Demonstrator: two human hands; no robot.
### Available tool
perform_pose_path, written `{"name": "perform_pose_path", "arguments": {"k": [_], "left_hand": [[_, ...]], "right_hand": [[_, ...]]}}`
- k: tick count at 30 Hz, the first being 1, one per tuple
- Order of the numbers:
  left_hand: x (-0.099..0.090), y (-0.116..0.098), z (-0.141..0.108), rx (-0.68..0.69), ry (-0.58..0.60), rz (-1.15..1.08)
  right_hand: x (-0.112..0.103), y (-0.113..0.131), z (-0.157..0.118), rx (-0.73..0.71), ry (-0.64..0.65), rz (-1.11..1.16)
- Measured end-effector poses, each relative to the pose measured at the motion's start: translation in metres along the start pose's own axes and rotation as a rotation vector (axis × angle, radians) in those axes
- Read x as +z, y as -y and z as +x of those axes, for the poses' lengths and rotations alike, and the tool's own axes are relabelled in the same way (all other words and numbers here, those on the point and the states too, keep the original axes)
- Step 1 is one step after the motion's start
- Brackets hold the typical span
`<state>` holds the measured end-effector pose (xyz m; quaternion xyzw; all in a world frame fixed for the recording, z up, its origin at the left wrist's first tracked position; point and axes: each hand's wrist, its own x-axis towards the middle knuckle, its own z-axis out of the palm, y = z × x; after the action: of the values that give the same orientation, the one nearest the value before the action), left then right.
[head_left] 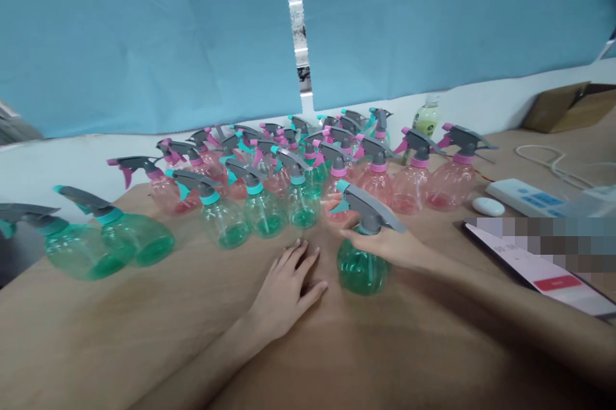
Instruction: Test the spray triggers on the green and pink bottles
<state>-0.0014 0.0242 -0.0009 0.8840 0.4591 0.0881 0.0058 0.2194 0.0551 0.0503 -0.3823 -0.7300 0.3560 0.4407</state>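
Note:
My right hand (pixel 380 244) is wrapped round the neck of a green spray bottle (pixel 363 272) with a grey and teal trigger head, upright at the centre right. Flat on the wooden table (pixel 192 346), with fingers spread and holding nothing, lies my left hand (pixel 286 291). Beyond it stand green spray bottles, among them one at the middle (pixel 303 205) and one to its left (pixel 264 211). Several pink spray bottles (pixel 409 188) with grey and pink heads are grouped behind, partly hiding one another.
Two green bottles (pixel 139 237) are at the far left. A phone (pixel 539 262), a white oval object (pixel 488 206) and a white power strip (pixel 524 197) lie at the right. Farther back are a drink bottle (pixel 427 118), a cable and a cardboard box (pixel 558 108).

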Motion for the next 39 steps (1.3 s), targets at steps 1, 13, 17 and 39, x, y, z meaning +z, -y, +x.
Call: {"name": "perform_pose_path", "arguments": {"k": [1,13,17,39], "left_hand": [[0.0001,0.0000,-0.0001,0.000,0.000,0.003],[-0.0002,0.0000,-0.0004,0.005,-0.007,-0.008],[-0.0002,0.0001,-0.0003,0.006,-0.003,-0.001],[0.0001,0.0000,0.0007,0.000,-0.011,0.006]], "right_hand": [[0.0000,0.0001,-0.0004,0.016,-0.006,-0.021],[-0.0018,-0.0021,0.0044,-0.065,0.059,-0.042],[-0.0022,0.0013,0.0038,-0.053,0.070,-0.023],[-0.0019,0.0048,0.0036,-0.071,-0.010,-0.008]]}}
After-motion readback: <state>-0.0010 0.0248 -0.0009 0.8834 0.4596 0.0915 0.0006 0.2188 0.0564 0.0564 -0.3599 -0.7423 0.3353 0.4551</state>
